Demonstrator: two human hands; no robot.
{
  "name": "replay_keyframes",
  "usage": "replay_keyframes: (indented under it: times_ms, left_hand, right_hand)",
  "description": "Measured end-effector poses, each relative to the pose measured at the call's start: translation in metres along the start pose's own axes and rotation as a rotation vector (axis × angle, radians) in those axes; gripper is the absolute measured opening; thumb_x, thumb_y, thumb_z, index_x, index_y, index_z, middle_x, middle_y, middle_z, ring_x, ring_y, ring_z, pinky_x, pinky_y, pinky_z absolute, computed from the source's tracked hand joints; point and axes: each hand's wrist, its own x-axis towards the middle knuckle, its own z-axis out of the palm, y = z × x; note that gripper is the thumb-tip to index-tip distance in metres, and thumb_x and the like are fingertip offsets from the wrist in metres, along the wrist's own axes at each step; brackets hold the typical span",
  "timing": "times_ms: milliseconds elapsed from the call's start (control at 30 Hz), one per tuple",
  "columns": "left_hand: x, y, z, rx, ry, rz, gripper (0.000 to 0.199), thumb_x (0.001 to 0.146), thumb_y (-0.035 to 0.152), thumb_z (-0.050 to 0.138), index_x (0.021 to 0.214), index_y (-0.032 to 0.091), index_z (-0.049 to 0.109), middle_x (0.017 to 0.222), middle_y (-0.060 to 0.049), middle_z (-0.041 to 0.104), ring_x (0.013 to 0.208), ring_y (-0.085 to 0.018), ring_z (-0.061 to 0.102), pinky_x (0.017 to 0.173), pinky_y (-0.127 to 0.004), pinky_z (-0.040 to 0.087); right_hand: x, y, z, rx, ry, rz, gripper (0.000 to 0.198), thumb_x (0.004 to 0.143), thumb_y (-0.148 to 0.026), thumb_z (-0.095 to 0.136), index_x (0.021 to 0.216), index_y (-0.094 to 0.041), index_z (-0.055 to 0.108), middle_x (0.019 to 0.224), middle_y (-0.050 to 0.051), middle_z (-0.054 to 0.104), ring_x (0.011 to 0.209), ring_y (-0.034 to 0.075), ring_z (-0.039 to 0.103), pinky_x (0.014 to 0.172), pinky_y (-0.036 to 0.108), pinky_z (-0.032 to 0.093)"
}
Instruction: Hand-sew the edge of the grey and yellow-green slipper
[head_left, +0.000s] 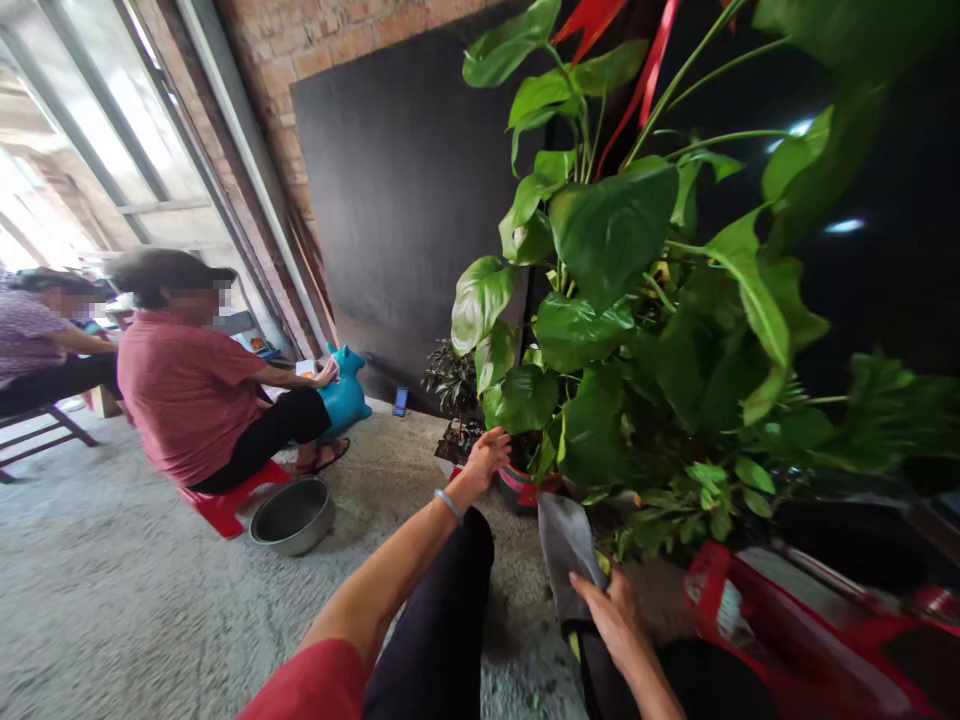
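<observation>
Right hand (611, 615) nearest, fingers pinched on a grey cloth (564, 545) lying over the knee. Left hand (487, 455) reaches out with fingers loosely spread, touching the leaves at the base of the big potted plant (611, 300); red pot (519, 487) stands on the concrete floor (112, 600). Wiping looks barely begun, judging by the cloth held away from the leaves. Farther off: metal basin (292, 515), seated person in red shirt (187, 385).

A rough grey concrete floor (135, 590) runs to a red brick wall (315, 35) fronted by a large black board (405, 200), while daylight pours through tall metal-framed glazing (97, 130) at the left.
</observation>
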Motion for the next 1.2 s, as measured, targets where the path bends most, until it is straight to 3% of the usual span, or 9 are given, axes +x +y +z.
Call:
replay_keyframes:
  times_ms: [100, 233, 333, 467, 567, 800, 900, 1067, 1200]
  left_hand:
    - [-0.007, 0.014, -0.007, -0.083, -0.122, 0.174, 0.071, 0.051, 0.006, 0.075, 0.119, 0.021, 0.065, 0.125, -0.009, 0.068, 0.105, -0.021, 0.063, 0.088, -0.031, 0.05]
    - [-0.009, 0.025, 0.022, -0.12, -0.033, 0.137, 0.036, 0.062, 0.017, 0.08, 0.095, 0.017, 0.068, 0.091, -0.004, 0.069, 0.081, -0.016, 0.062, 0.081, -0.033, 0.053]
    - [-0.012, 0.02, 0.041, -0.154, 0.045, 0.064, 0.024, 0.067, 0.021, 0.082, 0.078, 0.017, 0.06, 0.07, 0.001, 0.06, 0.065, -0.012, 0.055, 0.075, -0.034, 0.055]
    - [-0.018, 0.01, 0.039, -0.124, 0.039, 0.008, 0.03, 0.07, 0.029, 0.082, 0.068, 0.017, 0.054, 0.055, 0.005, 0.05, 0.052, -0.009, 0.048, 0.059, -0.025, 0.047]
    - [-0.023, 0.009, 0.032, -0.092, 0.038, 0.009, 0.032, 0.071, 0.031, 0.083, 0.067, 0.018, 0.054, 0.058, 0.004, 0.053, 0.053, -0.01, 0.051, 0.056, -0.023, 0.044]
    - [-0.034, -0.002, 0.047, -0.044, -0.078, -0.034, 0.029, 0.075, 0.037, 0.081, 0.077, 0.017, 0.061, 0.069, 0.0, 0.062, 0.063, -0.013, 0.059, 0.064, -0.028, 0.053]
    - [-0.033, -0.008, 0.037, -0.013, -0.031, -0.02, 0.029, 0.075, 0.038, 0.081, 0.08, 0.016, 0.062, 0.069, -0.001, 0.062, 0.065, -0.015, 0.063, 0.065, -0.029, 0.054]
    - [-0.02, -0.029, 0.004, 0.115, 0.022, -0.029, 0.023, 0.073, 0.025, 0.077, 0.093, 0.015, 0.07, 0.085, -0.007, 0.071, 0.075, -0.018, 0.068, 0.072, -0.032, 0.055]
    - [0.0, -0.059, 0.007, 0.386, -0.045, 0.088, 0.009, 0.066, 0.014, 0.074, 0.075, 0.015, 0.072, 0.089, -0.011, 0.074, 0.115, -0.03, 0.066, 0.103, -0.045, 0.05]
  right_hand:
    - [-0.008, -0.039, -0.018, 0.032, -0.024, -0.051, 0.051, 0.063, -0.055, 0.07, 0.101, -0.022, 0.075, 0.096, 0.011, 0.078, 0.095, 0.034, 0.073, 0.088, 0.045, 0.057]
    - [0.015, -0.132, -0.017, 0.098, 0.113, -0.392, 0.06, 0.075, -0.053, 0.068, 0.125, -0.019, 0.068, 0.12, 0.014, 0.073, 0.112, 0.03, 0.067, 0.103, 0.044, 0.05]
    - [0.044, -0.167, -0.001, 0.012, 0.201, -0.503, 0.066, 0.077, -0.048, 0.059, 0.132, -0.012, 0.062, 0.135, 0.021, 0.064, 0.126, 0.03, 0.059, 0.111, 0.046, 0.042]
    - [0.047, -0.132, 0.003, -0.052, 0.009, -0.383, 0.047, 0.06, -0.041, 0.063, 0.1, -0.018, 0.073, 0.096, 0.015, 0.076, 0.092, 0.032, 0.07, 0.09, 0.048, 0.055]
    - [0.031, -0.107, -0.013, 0.017, -0.107, -0.281, 0.046, 0.062, -0.045, 0.067, 0.1, -0.021, 0.073, 0.094, 0.01, 0.077, 0.089, 0.03, 0.071, 0.088, 0.046, 0.056]
    - [0.072, -0.139, -0.006, -0.027, 0.239, -0.351, 0.069, 0.067, -0.047, 0.064, 0.128, -0.015, 0.064, 0.132, 0.02, 0.066, 0.125, 0.035, 0.059, 0.108, 0.049, 0.044]
    - [0.076, -0.101, 0.009, -0.091, 0.12, -0.166, 0.057, 0.057, -0.042, 0.064, 0.11, -0.02, 0.07, 0.114, 0.017, 0.073, 0.115, 0.037, 0.065, 0.1, 0.048, 0.049]
    - [0.026, -0.006, 0.006, -0.072, 0.042, 0.014, 0.031, 0.054, -0.052, 0.064, 0.076, -0.03, 0.065, 0.075, 0.009, 0.074, 0.079, 0.035, 0.072, 0.073, 0.045, 0.057]
    - [-0.005, 0.025, -0.004, -0.051, 0.033, 0.014, 0.033, 0.059, -0.056, 0.064, 0.074, -0.028, 0.066, 0.075, 0.009, 0.075, 0.074, 0.033, 0.073, 0.069, 0.042, 0.058]
